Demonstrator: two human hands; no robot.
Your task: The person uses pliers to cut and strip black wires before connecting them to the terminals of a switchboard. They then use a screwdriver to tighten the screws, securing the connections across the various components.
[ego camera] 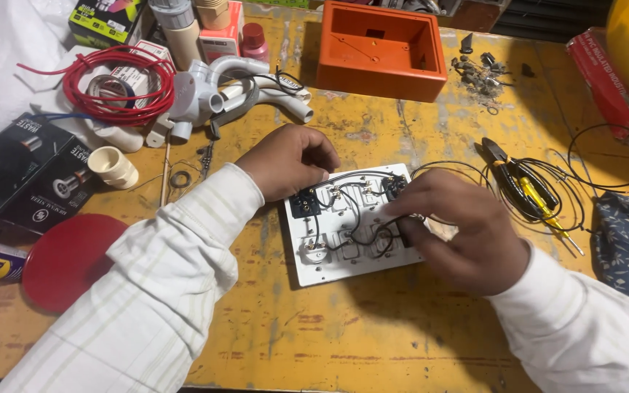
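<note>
A white switch plate (351, 262) lies face down on the yellow worktable (343, 327), its back showing switch modules linked by black wires (358, 218). My left hand (289, 160) rests curled on the plate's upper left corner, fingertips pinching a black wire there. My right hand (460, 233) covers the plate's right side, fingers closed around a small metal tool or wire end at the terminals; which one is hidden.
An orange plastic box (380, 47) stands behind the plate. White pipe fittings (242, 91) and a red wire coil (114, 87) lie at back left. Pliers and a yellow tester (533, 193) sit in black wire loops at right. A red disc (67, 258) lies at left.
</note>
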